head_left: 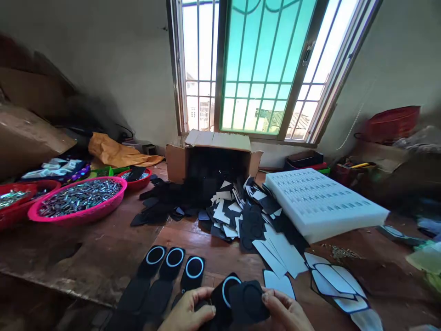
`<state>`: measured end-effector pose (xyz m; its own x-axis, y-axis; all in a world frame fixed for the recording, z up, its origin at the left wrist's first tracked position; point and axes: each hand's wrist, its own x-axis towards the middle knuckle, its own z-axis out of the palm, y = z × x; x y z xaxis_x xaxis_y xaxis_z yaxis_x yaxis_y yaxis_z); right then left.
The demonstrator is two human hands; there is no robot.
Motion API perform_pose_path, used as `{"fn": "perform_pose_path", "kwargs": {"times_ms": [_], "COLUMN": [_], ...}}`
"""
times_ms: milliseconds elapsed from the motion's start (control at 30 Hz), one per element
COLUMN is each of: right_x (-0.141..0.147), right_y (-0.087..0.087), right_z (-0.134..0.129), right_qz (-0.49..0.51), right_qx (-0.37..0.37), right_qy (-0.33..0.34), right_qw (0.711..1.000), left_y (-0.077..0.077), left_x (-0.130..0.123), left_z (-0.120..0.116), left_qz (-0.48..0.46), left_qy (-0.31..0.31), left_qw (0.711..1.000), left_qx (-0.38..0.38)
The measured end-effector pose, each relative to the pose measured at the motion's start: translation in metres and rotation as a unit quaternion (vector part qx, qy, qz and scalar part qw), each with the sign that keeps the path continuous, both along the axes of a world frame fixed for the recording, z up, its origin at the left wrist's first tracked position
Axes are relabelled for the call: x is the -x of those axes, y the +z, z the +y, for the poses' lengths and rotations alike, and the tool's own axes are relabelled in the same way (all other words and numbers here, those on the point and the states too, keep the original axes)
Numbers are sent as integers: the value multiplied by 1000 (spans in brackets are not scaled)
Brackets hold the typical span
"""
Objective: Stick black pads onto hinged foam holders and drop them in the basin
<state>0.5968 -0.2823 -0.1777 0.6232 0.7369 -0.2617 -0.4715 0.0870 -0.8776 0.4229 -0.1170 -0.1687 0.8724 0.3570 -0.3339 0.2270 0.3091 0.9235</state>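
Observation:
At the bottom centre my left hand (193, 309) is closed on the edge of a black panel with a white ring (225, 290). My right hand (285, 309) pinches a smaller black piece with a round embossed mark (251, 301), which overlaps the right part of the ringed panel. To the left lie three more black ringed panels (175, 258) in a row, with dark flat parts (156, 296) below them. Just beyond my right hand is a white sheet with a black border (279, 285). A heap of black and white cut pieces (253, 223) spreads farther back.
An open cardboard box (220, 140) stands below the barred window. A pink basket of small metal parts (103, 206) and a red basket (139, 184) are at left. At right are a white foam block (324, 202), black-edged white sheets (339, 282) and scattered small bits (342, 253).

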Motion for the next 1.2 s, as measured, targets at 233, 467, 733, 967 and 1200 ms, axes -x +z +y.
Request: {"fn": "perform_pose_path", "kwargs": {"times_ms": [233, 467, 733, 967, 1200], "right_x": [15, 23, 24, 24, 24], "right_y": [11, 16, 18, 21, 21], "right_z": [-9, -12, -11, -10, -9], "right_qz": [31, 60, 53, 33, 15], "right_qx": [75, 90, 95, 115, 124], "right_qy": [34, 72, 98, 110, 99], "right_qw": [996, 992, 989, 987, 987], "left_y": [29, 37, 31, 29, 24], "left_x": [14, 18, 19, 19, 20], "left_z": [-22, -26, -26, -25, -23], "left_qz": [48, 58, 58, 63, 68], "left_qy": [14, -6, -26, -41, -47], "left_qw": [992, 991, 990, 990, 989], "left_qx": [116, 123, 123, 122, 124]}}
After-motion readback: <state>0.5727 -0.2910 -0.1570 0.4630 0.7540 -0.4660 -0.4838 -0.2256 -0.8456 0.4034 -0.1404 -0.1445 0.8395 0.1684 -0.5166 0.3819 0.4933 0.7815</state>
